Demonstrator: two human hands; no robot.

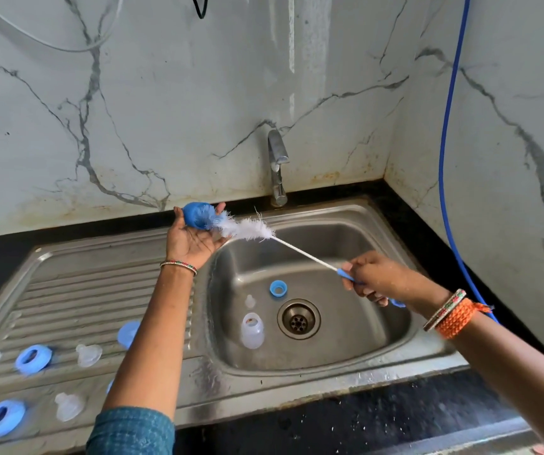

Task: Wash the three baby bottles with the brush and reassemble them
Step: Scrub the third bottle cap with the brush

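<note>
Left hand (195,239) cups blue bottle cap (198,215), palm up.
Right hand (375,279) grips bottle brush (283,239) handle; bristle tip's hidden inside the cap.

Home kitchen, steel sink (379,221) with ribbed drainboard (93,290), tap (277,169), marble-look wall tiles (165,110)

A rounded blue plastic bottle cap (198,215) sits raised above the sink's rim, with the white bristled head of a long thin bottle brush (251,228) pushed against its opening; the brush's white stem slants down to a blue handle. In the steel basin lie a clear plastic bottle body (252,330) on its side, a small clear teat (249,301) and a blue screw ring (278,288).
</note>
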